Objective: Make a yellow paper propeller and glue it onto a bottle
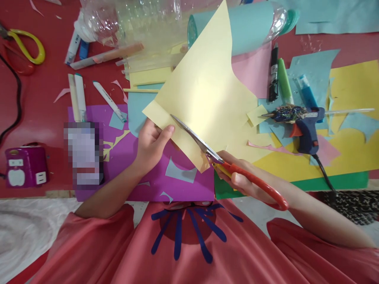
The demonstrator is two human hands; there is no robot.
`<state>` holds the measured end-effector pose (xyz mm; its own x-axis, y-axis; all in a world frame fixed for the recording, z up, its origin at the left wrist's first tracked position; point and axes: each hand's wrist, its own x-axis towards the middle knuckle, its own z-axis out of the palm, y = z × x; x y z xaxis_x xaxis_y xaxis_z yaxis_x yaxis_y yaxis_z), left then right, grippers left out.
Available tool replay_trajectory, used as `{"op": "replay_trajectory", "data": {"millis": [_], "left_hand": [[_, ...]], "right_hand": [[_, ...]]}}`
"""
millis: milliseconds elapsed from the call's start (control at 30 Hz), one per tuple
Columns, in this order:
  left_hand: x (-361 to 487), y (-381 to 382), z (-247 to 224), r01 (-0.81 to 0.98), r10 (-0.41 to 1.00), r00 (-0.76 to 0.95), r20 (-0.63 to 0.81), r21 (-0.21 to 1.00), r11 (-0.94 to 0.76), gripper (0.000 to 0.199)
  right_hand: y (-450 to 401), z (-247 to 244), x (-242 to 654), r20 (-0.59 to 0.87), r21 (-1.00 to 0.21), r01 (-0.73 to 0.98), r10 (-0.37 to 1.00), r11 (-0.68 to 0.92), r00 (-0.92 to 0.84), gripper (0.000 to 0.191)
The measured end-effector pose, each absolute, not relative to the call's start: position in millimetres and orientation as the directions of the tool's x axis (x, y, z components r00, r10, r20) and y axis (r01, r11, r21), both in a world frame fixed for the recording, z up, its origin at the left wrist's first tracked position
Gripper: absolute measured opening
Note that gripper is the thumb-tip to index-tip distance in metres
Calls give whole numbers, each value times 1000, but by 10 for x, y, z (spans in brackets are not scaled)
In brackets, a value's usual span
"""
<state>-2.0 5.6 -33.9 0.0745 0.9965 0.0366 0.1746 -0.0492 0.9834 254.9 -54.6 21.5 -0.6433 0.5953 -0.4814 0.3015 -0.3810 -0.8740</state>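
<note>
My left hand [154,144] pinches the lower left edge of a large pale yellow sheet of paper [204,79], thumb on top and fingers underneath. The scissors [257,183], with red and yellow handles, are gripped in my right hand [239,173]. Their blades lie across the sheet near its lower left edge, one blade on top and pointing up and left towards my left thumb. A strip of the paper lies between the blades and my left hand. How far the cut runs under the blade I cannot tell.
A hot glue gun [309,132] with a cord lies at the right, near several markers [284,81]. Plastic bottles [251,27] lie at the back. At left are a phone [85,154], a purple power adapter [26,166] and other scissors [35,47]. Paper scraps [181,170] litter the purple sheet.
</note>
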Motion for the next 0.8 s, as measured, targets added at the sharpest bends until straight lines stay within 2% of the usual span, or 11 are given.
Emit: {"op": "replay_trajectory", "data": {"millis": [267,500,800], "left_hand": [[-32,57,-377,167,996,85,21,985,-34,41],[-4,84,-298,56,1000,7,-21,998,21,38],[-38,98,-316,59,996,-33,-80,995,82,37]], "right_hand": [[-566,95,2528,-457,-889,287,632,-358,-626,61],[-565,137,2574,-463,-886,314,627,-341,-626,59],[-503,236,2591,-460,-887,360,609,-288,-647,58]]}}
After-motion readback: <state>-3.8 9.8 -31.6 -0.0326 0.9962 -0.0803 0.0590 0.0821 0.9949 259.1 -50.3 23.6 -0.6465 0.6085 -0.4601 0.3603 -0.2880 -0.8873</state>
